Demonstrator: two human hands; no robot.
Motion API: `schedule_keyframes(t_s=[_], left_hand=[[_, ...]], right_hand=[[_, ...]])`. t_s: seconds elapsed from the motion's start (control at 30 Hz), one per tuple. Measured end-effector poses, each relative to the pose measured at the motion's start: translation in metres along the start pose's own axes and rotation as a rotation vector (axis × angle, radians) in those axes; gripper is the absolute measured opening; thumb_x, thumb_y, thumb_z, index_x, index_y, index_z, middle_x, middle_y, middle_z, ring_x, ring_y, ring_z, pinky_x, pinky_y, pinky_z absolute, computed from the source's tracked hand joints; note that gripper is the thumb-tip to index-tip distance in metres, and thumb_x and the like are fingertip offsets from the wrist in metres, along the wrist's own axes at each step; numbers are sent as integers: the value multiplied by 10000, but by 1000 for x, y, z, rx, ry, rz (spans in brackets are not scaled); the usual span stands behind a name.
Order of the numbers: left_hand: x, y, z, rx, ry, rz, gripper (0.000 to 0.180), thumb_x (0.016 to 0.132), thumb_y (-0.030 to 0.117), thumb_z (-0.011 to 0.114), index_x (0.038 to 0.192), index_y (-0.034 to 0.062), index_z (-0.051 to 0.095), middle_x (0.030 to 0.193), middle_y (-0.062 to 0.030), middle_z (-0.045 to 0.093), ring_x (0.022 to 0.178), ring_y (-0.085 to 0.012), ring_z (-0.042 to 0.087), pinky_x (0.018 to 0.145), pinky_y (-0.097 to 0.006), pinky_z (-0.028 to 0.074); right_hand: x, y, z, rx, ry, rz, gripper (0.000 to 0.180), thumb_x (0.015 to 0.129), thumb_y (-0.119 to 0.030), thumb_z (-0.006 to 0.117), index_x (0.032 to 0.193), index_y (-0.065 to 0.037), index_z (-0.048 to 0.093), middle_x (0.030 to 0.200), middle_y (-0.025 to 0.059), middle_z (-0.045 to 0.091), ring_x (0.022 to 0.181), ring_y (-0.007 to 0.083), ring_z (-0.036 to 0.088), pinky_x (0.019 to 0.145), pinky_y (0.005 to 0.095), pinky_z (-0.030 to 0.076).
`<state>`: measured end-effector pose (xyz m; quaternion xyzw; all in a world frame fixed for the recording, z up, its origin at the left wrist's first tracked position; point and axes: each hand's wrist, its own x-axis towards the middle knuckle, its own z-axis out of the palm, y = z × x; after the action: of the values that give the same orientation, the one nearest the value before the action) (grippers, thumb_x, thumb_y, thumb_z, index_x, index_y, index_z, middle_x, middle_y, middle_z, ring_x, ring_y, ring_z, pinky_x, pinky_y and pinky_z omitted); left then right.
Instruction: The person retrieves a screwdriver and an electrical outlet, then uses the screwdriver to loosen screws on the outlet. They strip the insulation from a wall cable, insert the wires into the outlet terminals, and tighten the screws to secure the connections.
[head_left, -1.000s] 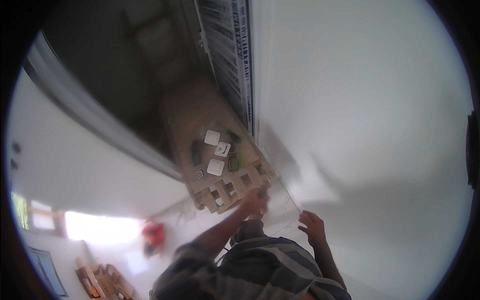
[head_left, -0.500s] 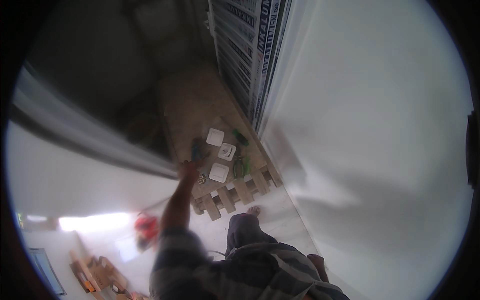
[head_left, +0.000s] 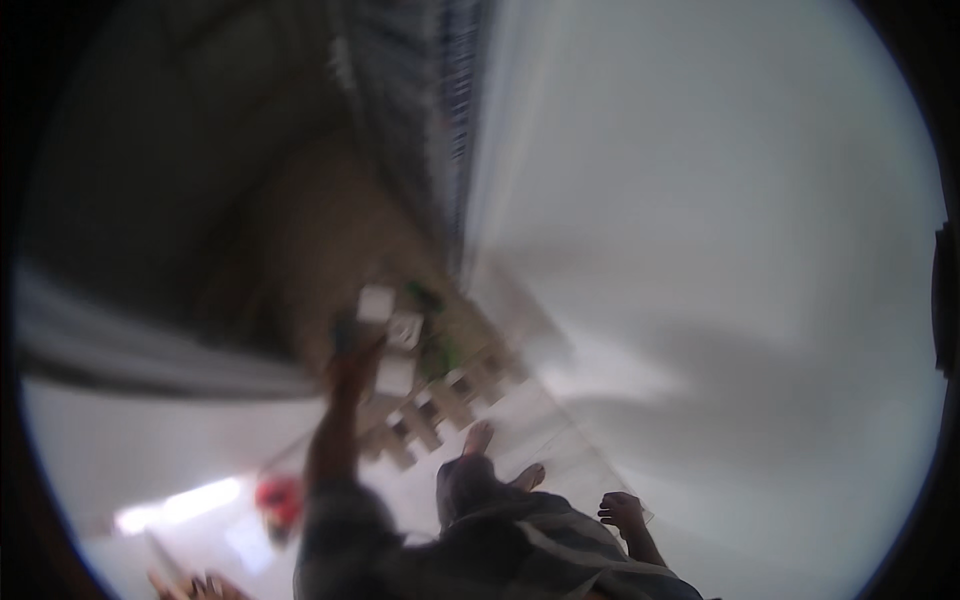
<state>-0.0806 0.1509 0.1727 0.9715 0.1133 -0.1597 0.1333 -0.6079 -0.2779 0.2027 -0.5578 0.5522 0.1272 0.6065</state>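
Note:
My left hand (head_left: 350,362) reaches down over the near left part of a brown wooden board (head_left: 310,210), smeared by motion. Whether it holds anything cannot be made out. Close to its fingers is a dark bluish thing (head_left: 343,333), too blurred to name. To the right of the hand lie white square plates, one farther off (head_left: 376,303), a middle one with a dark centre (head_left: 404,330), and a near one (head_left: 395,375). Beside them are green-and-dark things (head_left: 438,356). My right hand (head_left: 622,510) hangs low at my right side, open, fingers loosely bent and holding nothing visible.
The board rests on a pallet with slatted ends (head_left: 452,405). Wrapped long profiles (head_left: 455,130) lean beside a white wall (head_left: 700,250). A pale rounded edge (head_left: 150,350) is at left. A red object (head_left: 279,500) stands on the floor, and my feet (head_left: 479,437) are near the pallet.
The view has shifted, so the board and plates sit farther left and slightly lower. My right hand has come into sight, and both feet show. My left hand remains over the board.

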Motion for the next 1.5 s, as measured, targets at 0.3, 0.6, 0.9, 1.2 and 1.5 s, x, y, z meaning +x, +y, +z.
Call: schedule_keyframes(t_s=[0.3,0.6,0.9,1.2,1.5], left_hand=[[-96,64,-5,-154,120,570,473,909,444,731,1126,24,735,1042,-157,749,976,-325,724,859,-459,576],[-308,334,15,-559,207,1607,435,853,356,773,1150,46,702,1037,-145,714,902,-300,689,846,-458,541],[-553,515,-197,-1409,134,2177,115,916,-22,703,1020,-70,711,896,-148,746,756,-200,701,688,-336,575],[-654,536,-269,-1594,-960,1842,264,1018,186,702,1147,-43,723,1015,-123,754,856,-160,692,790,-302,562],[-677,534,-258,-1709,-1076,1734,251,1025,222,697,1122,-8,719,950,-93,724,818,-142,636,728,-285,511]], right_hand=[[-64,-98,-47,-28,479,-564,238,972,-196,714,1076,16,749,878,93,762,749,151,732,678,297,599],[-282,-234,-232,-12,1320,-1550,168,919,43,720,1083,10,730,1009,123,730,839,152,682,720,275,541],[-379,-341,-304,-139,1288,-2099,243,930,74,684,1158,3,728,1131,138,711,923,179,721,751,279,593],[-398,-360,-306,-384,1221,-2213,180,906,1,740,1079,-50,733,1032,88,730,932,223,725,748,322,606],[-396,-364,-308,-307,1128,-2315,116,910,-4,730,1018,-44,713,959,97,712,872,229,710,712,336,584]])
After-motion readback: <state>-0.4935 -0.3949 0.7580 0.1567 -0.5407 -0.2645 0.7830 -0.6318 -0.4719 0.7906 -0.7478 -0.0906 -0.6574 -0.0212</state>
